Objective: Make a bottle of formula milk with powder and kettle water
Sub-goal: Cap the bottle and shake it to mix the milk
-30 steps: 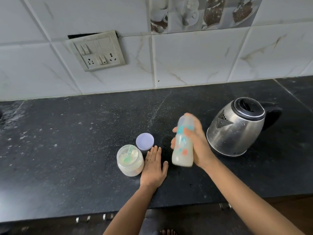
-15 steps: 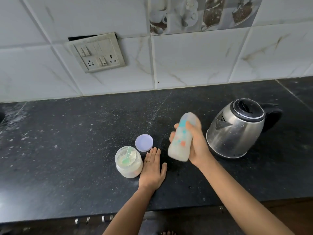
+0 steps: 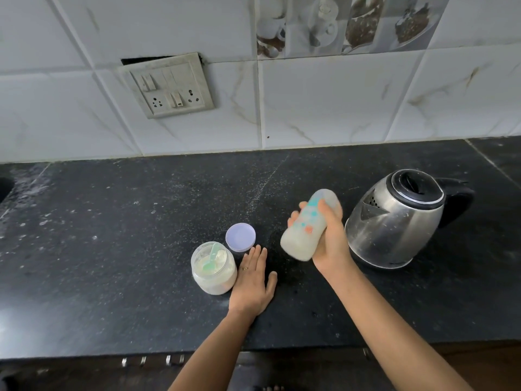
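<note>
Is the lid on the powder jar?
No, the powder jar is open with a scoop inside, and its purple lid lies on the counter behind it.

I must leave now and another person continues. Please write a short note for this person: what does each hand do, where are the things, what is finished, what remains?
Right hand: holds the baby bottle tilted above the counter, milky liquid inside, cap on.
Left hand: flat on the counter, empty, beside the powder jar.
Powder jar: open, a green scoop inside. Its purple lid lies just behind it.
Kettle: on the counter, right of the bottle.
Done: powder and water appear to be in the bottle, which is closed.
Left: finish mixing if needed, put the bottle down, close the jar.
</note>
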### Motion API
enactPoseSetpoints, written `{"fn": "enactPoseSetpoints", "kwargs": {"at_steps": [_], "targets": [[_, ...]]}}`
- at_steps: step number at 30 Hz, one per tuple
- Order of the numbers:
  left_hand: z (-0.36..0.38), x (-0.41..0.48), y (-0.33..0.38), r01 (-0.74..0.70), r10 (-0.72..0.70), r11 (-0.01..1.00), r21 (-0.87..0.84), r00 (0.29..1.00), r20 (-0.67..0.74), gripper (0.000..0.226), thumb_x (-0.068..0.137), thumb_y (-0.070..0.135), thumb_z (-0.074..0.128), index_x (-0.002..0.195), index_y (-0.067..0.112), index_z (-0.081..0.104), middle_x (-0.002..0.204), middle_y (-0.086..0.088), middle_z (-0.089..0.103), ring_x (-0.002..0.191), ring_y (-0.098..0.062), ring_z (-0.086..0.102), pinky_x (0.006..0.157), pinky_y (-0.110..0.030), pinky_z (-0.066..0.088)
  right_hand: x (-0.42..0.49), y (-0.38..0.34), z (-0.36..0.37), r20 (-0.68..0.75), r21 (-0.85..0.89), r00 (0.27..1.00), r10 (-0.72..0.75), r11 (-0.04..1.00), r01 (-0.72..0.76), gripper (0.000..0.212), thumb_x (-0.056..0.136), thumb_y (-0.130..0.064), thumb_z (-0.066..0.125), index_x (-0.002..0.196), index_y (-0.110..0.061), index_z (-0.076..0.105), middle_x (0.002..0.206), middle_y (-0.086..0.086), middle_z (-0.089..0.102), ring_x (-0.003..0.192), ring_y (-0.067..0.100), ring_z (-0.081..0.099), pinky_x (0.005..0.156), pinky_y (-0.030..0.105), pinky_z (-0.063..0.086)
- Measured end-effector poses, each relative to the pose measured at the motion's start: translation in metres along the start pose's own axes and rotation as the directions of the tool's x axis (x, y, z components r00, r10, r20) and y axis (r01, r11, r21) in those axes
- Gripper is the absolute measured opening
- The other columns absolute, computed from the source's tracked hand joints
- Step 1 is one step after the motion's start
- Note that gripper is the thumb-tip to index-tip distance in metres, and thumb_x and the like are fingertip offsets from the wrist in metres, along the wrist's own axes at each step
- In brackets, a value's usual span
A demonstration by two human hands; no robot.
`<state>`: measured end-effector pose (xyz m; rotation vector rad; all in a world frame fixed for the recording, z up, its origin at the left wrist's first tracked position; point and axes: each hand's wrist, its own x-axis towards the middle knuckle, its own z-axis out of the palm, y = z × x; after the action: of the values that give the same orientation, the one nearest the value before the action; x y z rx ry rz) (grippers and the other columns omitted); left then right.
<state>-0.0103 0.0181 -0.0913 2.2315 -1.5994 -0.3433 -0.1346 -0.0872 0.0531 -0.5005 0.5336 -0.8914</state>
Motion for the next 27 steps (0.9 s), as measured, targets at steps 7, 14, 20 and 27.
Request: {"fn": "enactPoseSetpoints", "kwargs": {"at_steps": [7,14,20,27], "targets": [[-0.001,0.000,0.000,0.001,-0.001,1.000,-0.009,1.000,0.011,0.062,0.100,0.042,0.033,0.154,0.016,0.015,0.162,-0.001,0.008,0.148,-0.012,-0.002,0.120,-0.028,-0.006,-0.012,-0.004,0.001,0.252,-0.297,0.967,0.044,0.954,0.034,0.057,0.086,-0.018,0.058,0.138,-0.025,0.038,0.100,0.017,0.057,0.069,0.032,0.060,0.065,0.045,0.054],[-0.002,-0.002,0.001,0.006,-0.006,1.000,0.004,1.000,0.030,0.068,0.096,0.048,0.024,0.154,0.015,0.013,0.162,-0.001,0.006,0.148,-0.012,-0.004,0.118,-0.026,-0.009,-0.023,-0.002,-0.003,0.216,-0.281,0.974,0.064,0.960,-0.001,0.053,0.082,-0.019,0.063,0.131,-0.024,0.042,0.096,0.014,0.059,0.070,0.031,0.061,0.068,0.046,0.055],[-0.004,-0.001,0.004,0.010,-0.011,1.000,-0.029,1.000,-0.011,0.061,0.101,0.040,0.033,0.154,0.015,0.015,0.162,-0.001,0.007,0.148,-0.012,-0.002,0.117,-0.024,-0.010,-0.004,-0.007,0.001,-0.063,0.019,0.996,-0.064,0.998,0.066,0.053,0.094,-0.024,0.058,0.140,-0.018,0.033,0.095,0.012,0.057,0.072,0.024,0.066,0.067,0.040,0.057],[-0.002,-0.001,0.001,0.003,-0.003,1.000,-0.031,1.000,-0.001,0.062,0.100,0.041,0.034,0.154,0.015,0.014,0.162,-0.002,0.008,0.148,-0.013,-0.001,0.118,-0.025,-0.009,-0.014,-0.006,0.005,0.164,-0.175,0.986,-0.002,0.984,0.031,0.059,0.085,-0.021,0.059,0.140,-0.022,0.036,0.098,0.014,0.059,0.069,0.028,0.063,0.064,0.042,0.055]]}}
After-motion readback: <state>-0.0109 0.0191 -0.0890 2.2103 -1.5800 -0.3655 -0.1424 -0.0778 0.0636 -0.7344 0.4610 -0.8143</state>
